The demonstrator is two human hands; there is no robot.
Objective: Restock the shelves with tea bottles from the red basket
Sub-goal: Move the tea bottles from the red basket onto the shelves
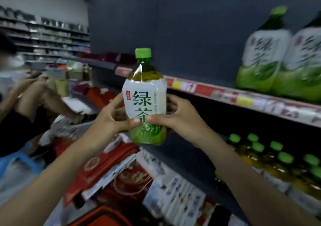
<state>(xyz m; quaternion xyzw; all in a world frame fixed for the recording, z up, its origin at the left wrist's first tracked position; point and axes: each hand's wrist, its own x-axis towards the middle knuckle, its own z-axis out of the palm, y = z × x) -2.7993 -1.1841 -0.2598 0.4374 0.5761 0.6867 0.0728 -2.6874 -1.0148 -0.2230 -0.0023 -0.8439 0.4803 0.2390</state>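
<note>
both hands, left hand point(111, 119) and right hand point(178, 118), hold a green tea bottle point(145, 100) upright mid-frame, fingers wrapped around it; two more bottles point(281, 58) stand on the shelf point(243, 98) upper right.

The green tea bottle point(145, 100), with its green cap and white-and-green label, is held upright just in front of the upper shelf point(243, 98). Two matching bottles point(264, 60) stand on that shelf, blurred. Smaller green-capped bottles point(271, 156) crowd beneath it. The red basket point(102, 211) sits well below.
</note>
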